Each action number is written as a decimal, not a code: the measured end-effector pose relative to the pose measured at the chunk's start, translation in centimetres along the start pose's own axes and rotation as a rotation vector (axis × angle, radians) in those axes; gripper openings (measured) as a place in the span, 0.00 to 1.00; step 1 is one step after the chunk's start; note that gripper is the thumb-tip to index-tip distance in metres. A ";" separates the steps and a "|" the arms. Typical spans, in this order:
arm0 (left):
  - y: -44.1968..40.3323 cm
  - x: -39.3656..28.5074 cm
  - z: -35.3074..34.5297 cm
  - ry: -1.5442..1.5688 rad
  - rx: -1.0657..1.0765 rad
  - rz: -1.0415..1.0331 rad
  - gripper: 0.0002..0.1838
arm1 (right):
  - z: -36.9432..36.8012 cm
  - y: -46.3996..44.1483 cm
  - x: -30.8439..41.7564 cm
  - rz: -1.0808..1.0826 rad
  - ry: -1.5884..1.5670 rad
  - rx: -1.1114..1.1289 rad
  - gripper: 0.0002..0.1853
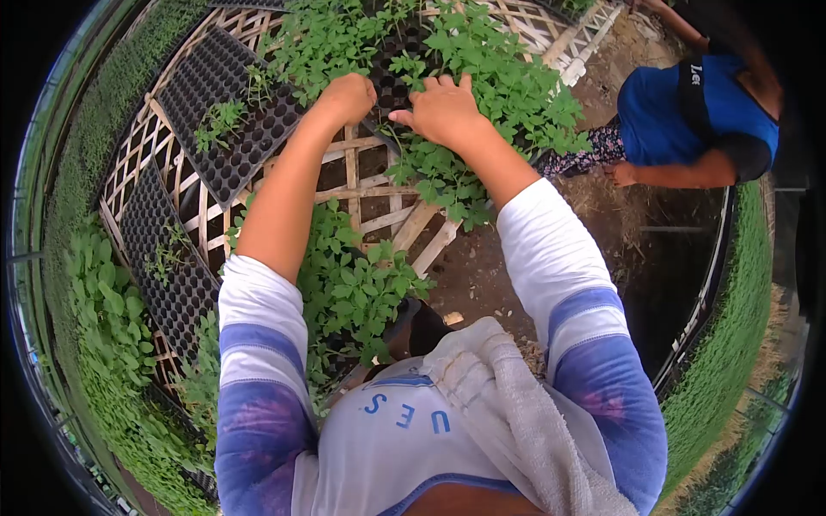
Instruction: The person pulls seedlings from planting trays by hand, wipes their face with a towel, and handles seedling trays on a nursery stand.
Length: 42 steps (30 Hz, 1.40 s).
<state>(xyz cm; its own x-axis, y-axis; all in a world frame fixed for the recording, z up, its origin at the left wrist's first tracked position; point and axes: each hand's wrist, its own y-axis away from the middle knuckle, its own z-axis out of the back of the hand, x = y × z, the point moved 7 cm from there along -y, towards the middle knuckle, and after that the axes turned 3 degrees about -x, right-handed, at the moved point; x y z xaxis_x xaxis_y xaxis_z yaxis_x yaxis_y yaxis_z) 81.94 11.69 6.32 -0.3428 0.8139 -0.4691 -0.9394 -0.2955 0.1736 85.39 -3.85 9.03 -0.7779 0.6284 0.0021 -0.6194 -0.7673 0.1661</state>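
Observation:
My left hand (347, 98) is closed, fingers curled at the near left edge of a black seedling tray (391, 70); whatever lies inside the fingers is hidden. Leafy green seedlings (323, 43) rise just beyond it. My right hand (445, 112) rests palm down over the same tray, fingers stretched and thumb apart, touching or just above its right part. A dense clump of seedlings (492, 64) spreads beside and beyond the right hand, with more leaves below its wrist. Several dark cells of the tray show between the hands.
A wooden lattice bench (353, 168) supports the trays. Left lie a large tray (228, 107) with few seedlings and another tray (159, 245). Potted plants (353, 284) stand below my arms. At right, a person in a blue shirt (688, 107) bends near the bench.

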 end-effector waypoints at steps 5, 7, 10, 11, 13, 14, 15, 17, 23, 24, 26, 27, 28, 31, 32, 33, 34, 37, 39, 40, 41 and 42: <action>-3.3 -2.2 -3.4 0.340 0.265 0.039 0.15 | -0.5 3.2 -0.2 0.073 0.010 -0.178 0.31; -4.4 -3.3 -4.5 0.373 0.278 0.026 0.16 | -0.8 3.7 -0.4 0.077 -0.006 -0.221 0.31; -6.1 -4.4 -6.4 0.396 0.259 -0.019 0.21 | -1.3 4.1 -0.9 0.078 -0.031 -0.282 0.31; -6.9 -4.8 -6.7 0.402 0.153 -0.074 0.21 | -1.5 4.2 -1.0 0.076 -0.035 -0.280 0.31; -9.2 -4.8 -7.5 0.293 -0.045 -0.187 0.19 | -1.2 4.3 -1.4 0.081 -0.072 -0.332 0.31; -9.6 -5.0 -7.9 0.293 -0.045 -0.186 0.19 | -1.1 4.4 -1.5 0.081 -0.073 -0.332 0.31; -10.0 -5.3 -7.8 0.209 -0.113 -0.219 0.19 | -1.0 4.4 -1.6 0.078 -0.096 -0.336 0.31; -10.7 -5.8 -7.7 0.114 -0.172 -0.238 0.20 | -1.2 4.4 -1.8 0.073 -0.120 -0.337 0.30; -11.3 -6.1 -7.8 0.072 -0.142 -0.107 0.15 | -1.0 4.5 -2.5 0.062 -0.170 -0.372 0.30; -11.5 -6.0 -7.9 0.072 -0.139 -0.109 0.15 | -0.8 4.5 -2.5 0.061 -0.181 -0.370 0.30; -11.8 -5.9 -7.8 0.069 -0.166 -0.145 0.12 | -0.9 4.5 -2.6 0.059 -0.193 -0.367 0.30; -12.0 -5.7 -7.7 0.107 -0.210 -0.156 0.10 | -0.9 4.4 -2.7 0.059 -0.192 -0.376 0.29; -12.2 -5.4 -7.8 0.107 -0.208 -0.156 0.10 | -1.0 4.3 -2.7 0.060 -0.192 -0.385 0.29; -11.8 -5.3 -7.2 0.380 -0.035 -0.048 0.08 | -0.9 4.4 -2.6 0.061 -0.164 -0.399 0.29; -11.8 -5.2 -6.8 0.380 -0.037 -0.045 0.08 | -0.9 4.4 -2.5 0.064 -0.164 -0.399 0.29; -11.6 -5.0 -6.7 0.494 0.006 -0.026 0.09 | -0.8 4.4 -2.5 0.061 -0.161 -0.403 0.29; -11.4 -4.9 -6.6 0.608 0.047 -0.005 0.10 | -0.8 4.5 -2.4 0.058 -0.158 -0.406 0.29; -10.3 -4.9 -4.4 0.660 0.027 -0.034 0.10 | -0.6 5.1 -2.0 0.082 -0.185 -0.476 0.29; -9.0 -5.2 -2.3 0.736 0.012 -0.064 0.11 | 0.2 5.9 -1.5 0.099 -0.207 -0.506 0.29; -8.3 -5.2 -1.1 0.740 -0.003 -0.076 0.10 | 0.9 6.5 -1.2 0.110 -0.230 -0.535 0.29; -7.5 -5.2 0.2 0.743 -0.020 -0.087 0.10 | 1.8 7.2 -0.8 0.119 -0.238 -0.534 0.28; -6.4 -5.0 1.4 0.745 -0.038 -0.098 0.10 | 2.4 8.0 -0.3 0.133 -0.242 -0.538 0.28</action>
<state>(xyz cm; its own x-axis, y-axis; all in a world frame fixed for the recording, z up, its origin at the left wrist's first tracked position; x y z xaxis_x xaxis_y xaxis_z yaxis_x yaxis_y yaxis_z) 89.64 10.19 8.83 -0.1560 0.2878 -0.9449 -0.9605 -0.2676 0.0771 80.98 -9.87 12.76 -0.8453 0.4854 0.2232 -0.5341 -0.7588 -0.3727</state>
